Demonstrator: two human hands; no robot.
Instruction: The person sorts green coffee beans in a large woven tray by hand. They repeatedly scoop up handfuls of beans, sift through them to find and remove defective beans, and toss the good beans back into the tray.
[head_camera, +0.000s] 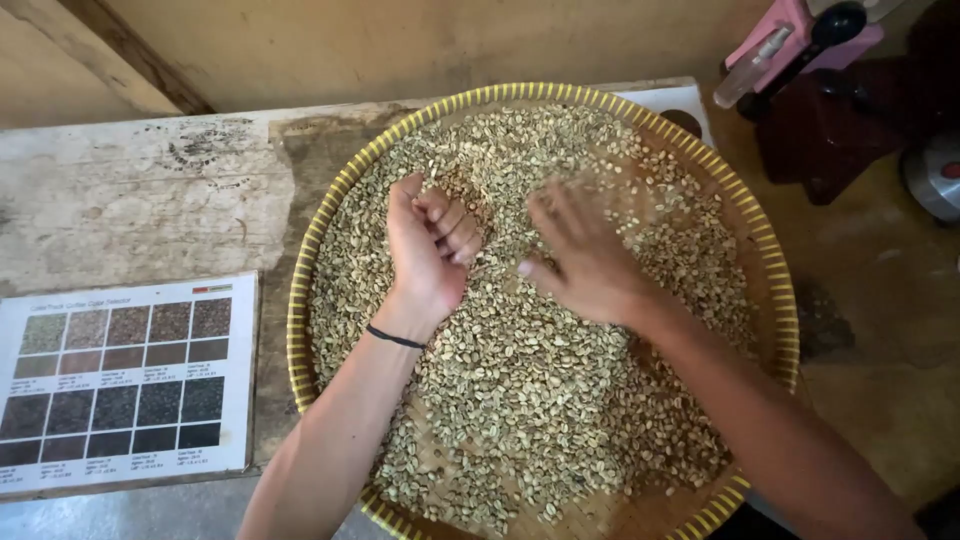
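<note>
My left hand (430, 250) is curled into a loose fist, fingers folded in toward the palm over the pale green beans (520, 380); I cannot tell whether any beans are caught inside it. A thin black band (393, 337) circles that wrist. My right hand (585, 260) lies just beside it, flat and spread, fingers blurred and pointing toward the far rim, palm down on the beans, gripping nothing. The beans are small, oval and matte, spread in a thick layer across most of a round woven tray (770, 250), thinning toward its near edge where bare weave shows. The tray has a yellow banded rim and no long axis; it sits at the right end of a worn, whitewashed wooden bench (140, 190), overhanging the right edge. At the bench's near left corner lies a printed chart (125, 385) of dark and brown sample squares.
</note>
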